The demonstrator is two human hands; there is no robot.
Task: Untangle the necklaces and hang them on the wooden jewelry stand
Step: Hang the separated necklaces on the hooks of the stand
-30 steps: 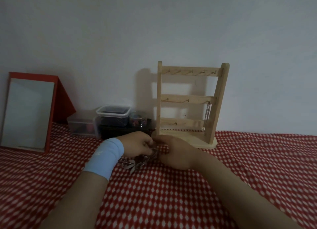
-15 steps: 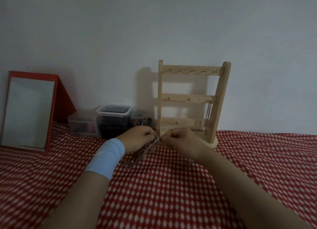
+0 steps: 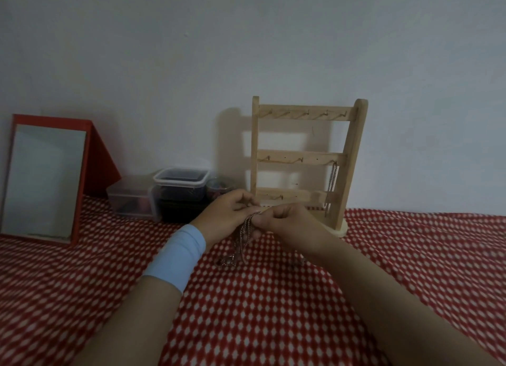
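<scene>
A bunch of tangled silver necklaces (image 3: 241, 239) hangs between my two hands, its lower end trailing onto the red patterned cloth. My left hand (image 3: 228, 215), with a light blue wristband, pinches the chains from the left. My right hand (image 3: 284, 222) pinches the same spot from the right, fingertips touching. Just behind them stands the wooden jewelry stand (image 3: 306, 157) with three hooked rails. One chain (image 3: 331, 185) hangs from the right end of its middle rail.
A red-framed mirror (image 3: 46, 179) leans at the far left. Clear plastic boxes (image 3: 131, 198) and a lidded tub (image 3: 180, 182) sit against the wall left of the stand. Red-and-white cloth (image 3: 273, 311) covers the surface.
Both hands have lifted off the cloth, raising the tangled necklaces, which now dangle from the pinched fingertips in front of the stand's base.
</scene>
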